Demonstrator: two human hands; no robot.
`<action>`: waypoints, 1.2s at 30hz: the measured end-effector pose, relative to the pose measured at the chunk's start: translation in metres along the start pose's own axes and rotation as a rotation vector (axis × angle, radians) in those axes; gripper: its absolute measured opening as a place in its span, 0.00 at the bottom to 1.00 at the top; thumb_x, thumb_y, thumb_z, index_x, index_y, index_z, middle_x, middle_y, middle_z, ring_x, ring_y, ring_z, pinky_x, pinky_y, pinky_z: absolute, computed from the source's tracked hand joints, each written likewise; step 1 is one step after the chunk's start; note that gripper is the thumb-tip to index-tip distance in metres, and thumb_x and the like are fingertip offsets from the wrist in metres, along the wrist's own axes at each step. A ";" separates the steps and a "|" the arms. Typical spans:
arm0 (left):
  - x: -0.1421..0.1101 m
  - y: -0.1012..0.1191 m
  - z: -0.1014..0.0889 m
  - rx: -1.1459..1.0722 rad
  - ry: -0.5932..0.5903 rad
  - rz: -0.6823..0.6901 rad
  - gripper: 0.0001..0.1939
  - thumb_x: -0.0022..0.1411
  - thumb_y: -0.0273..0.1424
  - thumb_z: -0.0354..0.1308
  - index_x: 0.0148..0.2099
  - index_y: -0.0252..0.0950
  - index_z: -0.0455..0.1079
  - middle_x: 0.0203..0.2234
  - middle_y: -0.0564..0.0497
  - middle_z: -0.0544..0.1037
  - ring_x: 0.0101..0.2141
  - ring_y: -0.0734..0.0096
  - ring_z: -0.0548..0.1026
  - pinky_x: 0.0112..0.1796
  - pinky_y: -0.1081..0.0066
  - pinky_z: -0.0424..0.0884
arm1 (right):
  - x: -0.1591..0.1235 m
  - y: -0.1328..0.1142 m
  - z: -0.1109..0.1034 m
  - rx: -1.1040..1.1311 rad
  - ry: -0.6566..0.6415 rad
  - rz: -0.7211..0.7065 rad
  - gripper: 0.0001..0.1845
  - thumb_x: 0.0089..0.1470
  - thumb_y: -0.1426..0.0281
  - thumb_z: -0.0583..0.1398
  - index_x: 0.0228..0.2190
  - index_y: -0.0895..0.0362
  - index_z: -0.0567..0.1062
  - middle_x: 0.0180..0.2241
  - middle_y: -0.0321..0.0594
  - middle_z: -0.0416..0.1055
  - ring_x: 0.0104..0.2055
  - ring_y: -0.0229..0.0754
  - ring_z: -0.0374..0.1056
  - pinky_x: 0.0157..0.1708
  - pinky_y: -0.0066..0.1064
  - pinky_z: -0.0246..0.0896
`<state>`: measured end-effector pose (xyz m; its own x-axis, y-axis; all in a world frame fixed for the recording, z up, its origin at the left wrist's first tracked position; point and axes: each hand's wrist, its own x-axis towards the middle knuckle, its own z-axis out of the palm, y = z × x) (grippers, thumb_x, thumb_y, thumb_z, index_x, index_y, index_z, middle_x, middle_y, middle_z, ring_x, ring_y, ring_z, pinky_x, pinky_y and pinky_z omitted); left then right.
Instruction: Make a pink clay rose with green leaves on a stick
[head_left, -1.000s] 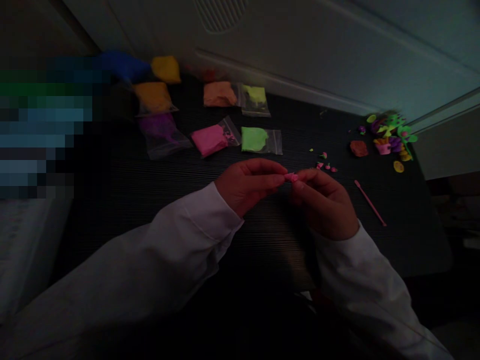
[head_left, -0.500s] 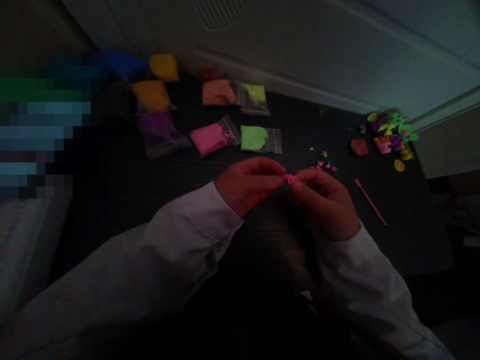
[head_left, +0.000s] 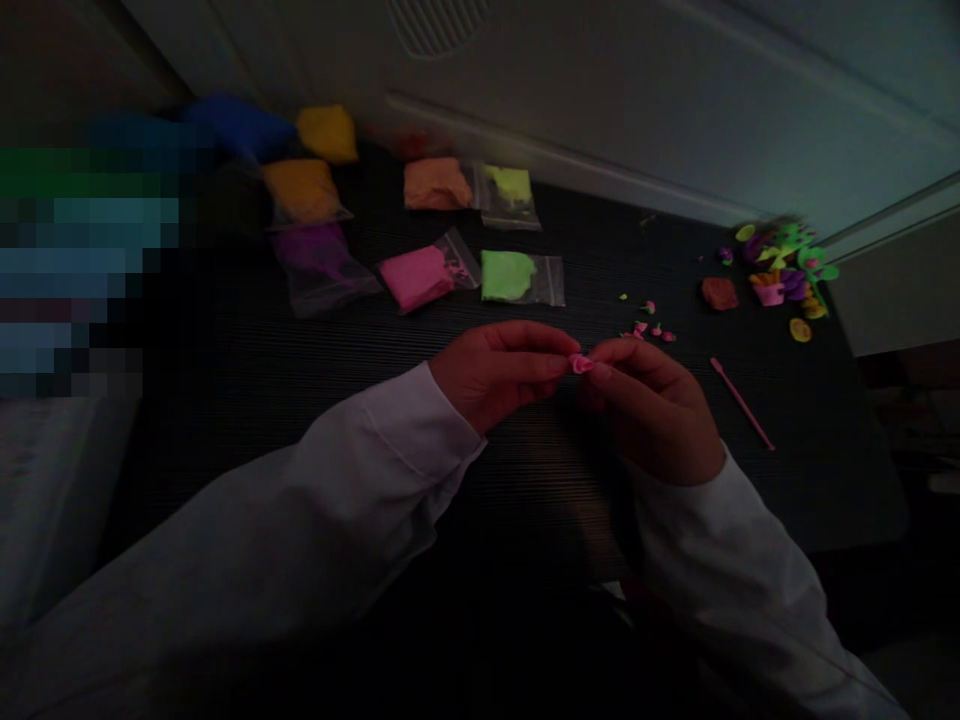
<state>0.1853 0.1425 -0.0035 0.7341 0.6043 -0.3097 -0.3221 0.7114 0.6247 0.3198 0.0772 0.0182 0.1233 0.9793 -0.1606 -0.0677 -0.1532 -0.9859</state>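
Note:
A small pink clay flower (head_left: 581,364) with curled layers is pinched between my two hands above the dark table. My left hand (head_left: 506,372) grips its left side with thumb and forefinger. On the other side, the thumb and forefinger of my right hand (head_left: 654,400) are closed on it. Just beyond my right hand lie several tiny pink clay flowers (head_left: 640,328) with bits of green. A pink modelling tool (head_left: 742,405) rests to the right of that hand.
Bags of pink clay (head_left: 415,278), green clay (head_left: 507,276), peach clay (head_left: 437,184) and orange clay (head_left: 301,190) lie at the back. A brown clay lump (head_left: 719,293) sits near finished clay pieces (head_left: 784,265) at the right. A pale panel (head_left: 600,110) rises behind the table (head_left: 300,360).
The pink clay flower has turned between my fingers, and more of its curled layers now show. My fingertips have shifted slightly; the things on the table stay put.

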 end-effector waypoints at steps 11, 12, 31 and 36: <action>-0.001 0.000 0.000 -0.026 -0.023 -0.001 0.05 0.42 0.22 0.58 0.27 0.32 0.69 0.21 0.54 0.72 0.25 0.79 0.70 0.31 0.75 0.65 | -0.005 -0.005 0.005 -0.105 0.033 -0.110 0.03 0.43 0.71 0.58 0.26 0.53 0.70 0.24 0.32 0.66 0.26 0.32 0.61 0.27 0.28 0.56; -0.001 0.000 0.000 -0.028 -0.030 0.000 0.05 0.42 0.22 0.58 0.27 0.32 0.69 0.21 0.54 0.72 0.25 0.79 0.70 0.31 0.75 0.65 | -0.006 -0.006 0.006 -0.129 0.035 -0.128 0.03 0.43 0.71 0.58 0.26 0.53 0.70 0.25 0.32 0.66 0.27 0.33 0.61 0.28 0.28 0.56; -0.002 0.005 -0.001 0.009 -0.106 0.010 0.07 0.42 0.21 0.56 0.28 0.32 0.68 0.20 0.55 0.71 0.24 0.80 0.69 0.32 0.74 0.64 | -0.011 -0.007 0.004 -0.330 0.015 -0.232 0.04 0.43 0.71 0.59 0.27 0.53 0.71 0.27 0.33 0.68 0.30 0.35 0.63 0.29 0.28 0.58; -0.002 0.005 -0.001 -0.001 -0.113 -0.017 0.06 0.44 0.21 0.56 0.28 0.32 0.69 0.20 0.54 0.72 0.24 0.81 0.69 0.30 0.76 0.64 | -0.010 -0.008 0.003 -0.278 -0.029 -0.209 0.04 0.45 0.71 0.57 0.28 0.53 0.71 0.27 0.32 0.68 0.30 0.34 0.64 0.31 0.28 0.58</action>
<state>0.1816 0.1451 0.0001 0.8023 0.5479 -0.2369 -0.3099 0.7215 0.6192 0.3165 0.0690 0.0275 0.0777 0.9960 0.0440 0.2288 0.0252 -0.9732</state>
